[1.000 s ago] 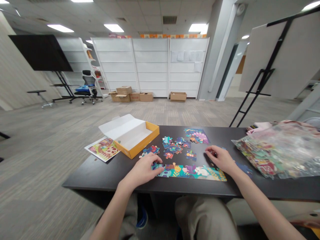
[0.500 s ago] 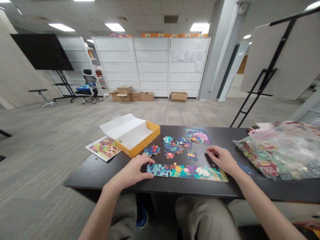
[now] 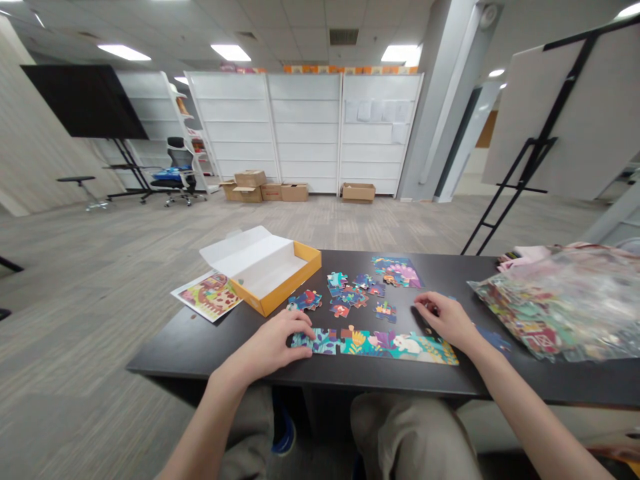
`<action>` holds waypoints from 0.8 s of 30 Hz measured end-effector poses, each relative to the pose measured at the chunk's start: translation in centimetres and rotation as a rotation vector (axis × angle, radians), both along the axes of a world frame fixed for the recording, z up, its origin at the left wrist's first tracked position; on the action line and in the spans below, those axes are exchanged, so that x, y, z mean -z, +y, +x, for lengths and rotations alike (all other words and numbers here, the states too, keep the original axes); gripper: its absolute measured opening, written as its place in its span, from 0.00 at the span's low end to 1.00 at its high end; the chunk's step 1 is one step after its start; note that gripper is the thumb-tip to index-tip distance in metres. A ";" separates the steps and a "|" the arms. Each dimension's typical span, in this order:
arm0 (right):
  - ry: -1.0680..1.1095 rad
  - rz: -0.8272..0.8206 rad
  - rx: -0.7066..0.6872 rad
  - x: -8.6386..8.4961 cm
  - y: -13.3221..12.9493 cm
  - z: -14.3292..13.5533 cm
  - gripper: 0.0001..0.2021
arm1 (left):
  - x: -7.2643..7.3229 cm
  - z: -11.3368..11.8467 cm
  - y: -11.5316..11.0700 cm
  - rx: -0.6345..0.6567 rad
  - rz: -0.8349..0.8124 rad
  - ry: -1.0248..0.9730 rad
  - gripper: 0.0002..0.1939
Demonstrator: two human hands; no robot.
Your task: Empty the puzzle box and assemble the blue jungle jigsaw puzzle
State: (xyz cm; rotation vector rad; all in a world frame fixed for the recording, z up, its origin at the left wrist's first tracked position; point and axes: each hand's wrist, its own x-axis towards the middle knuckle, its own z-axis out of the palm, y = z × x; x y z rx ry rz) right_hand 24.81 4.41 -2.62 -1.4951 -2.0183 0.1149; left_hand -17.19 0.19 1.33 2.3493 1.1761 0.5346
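Note:
My left hand lies over the left end of a joined strip of puzzle pieces along the front of the table. Its thumb is on the near edge and its fingers on the far edge, gripping the left section. A narrow gap divides this blue-leaved section from the longer part with a white rabbit. My right hand hovers just beyond the strip's right end, fingertips and thumb together, with nothing visible in them. Several loose dark-blue puzzle pieces lie beyond the strip. A joined puzzle corner with a pink shape sits farther back.
An open yellow box with a white lid stands at the left, beside a picture sheet. Clear plastic bags of puzzle pieces fill the right side. More blue pieces lie partly behind my right forearm on the black table.
My left hand has shifted slightly right, and its fingers now reach farther over the strip's left end. My right hand stays almost where it was.

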 end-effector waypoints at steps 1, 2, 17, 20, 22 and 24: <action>0.003 0.004 -0.001 0.0 0.0 0.0 0.12 | 0.0 0.1 0.0 0.003 0.005 0.017 0.08; 0.005 0.008 0.000 0.0 0.0 -0.1 0.12 | 0.0 0.1 0.1 0.001 0.008 0.037 0.07; -0.010 -0.001 0.010 0.0 0.0 0.0 0.13 | -0.2 0.2 -0.7 -0.038 0.085 0.195 0.09; -0.003 -0.002 0.007 -0.1 -0.1 -0.1 0.13 | 0.0 0.0 -0.8 -0.038 0.077 0.159 0.09; -0.001 -0.002 0.002 -0.2 -0.1 -0.1 0.13 | 0.1 0.0 -0.7 -0.040 0.080 0.110 0.11; 0.000 0.000 0.002 -0.2 -0.1 -0.2 0.13 | 0.3 0.1 -0.6 -0.032 0.086 0.063 0.15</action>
